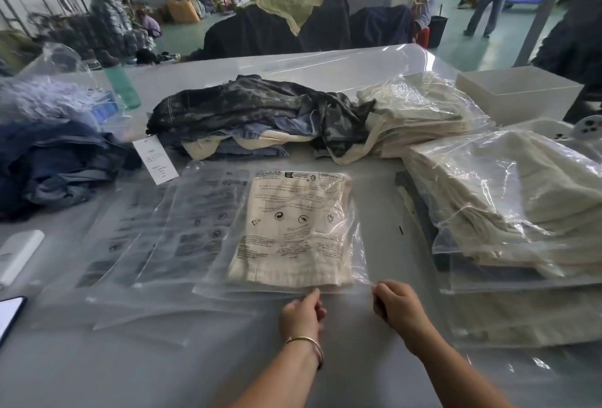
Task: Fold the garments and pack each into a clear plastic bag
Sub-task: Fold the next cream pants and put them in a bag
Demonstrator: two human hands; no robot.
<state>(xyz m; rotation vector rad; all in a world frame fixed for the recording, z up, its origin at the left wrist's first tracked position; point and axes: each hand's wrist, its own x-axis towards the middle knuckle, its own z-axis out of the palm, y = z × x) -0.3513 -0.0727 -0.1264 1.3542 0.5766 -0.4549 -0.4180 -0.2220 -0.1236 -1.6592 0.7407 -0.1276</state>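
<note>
Sealing step: a folded cream garment [293, 228] lay inside a clear plastic bag [356, 244] on the bench [163, 375], near centre. Left hand [301, 314] and right hand [395, 305], fingers curled, pinched the bag's near open edge. The next move probably called for folding and pressing that flap closed

A folded garment [290, 231] of cream woven cloth, matt and slightly ribbed, is enclosed in a clear plastic bag [355, 244], glossy and printed in black. Left of this bag, further glossy printed bags [156, 231] are noted. Beyond it, mottled dark denim [247, 104] is recorded, matt and creased. The table [163, 371] beneath appears smooth, grey, faintly sheened. A thin metallic bangle [304, 341] is observed.
</note>
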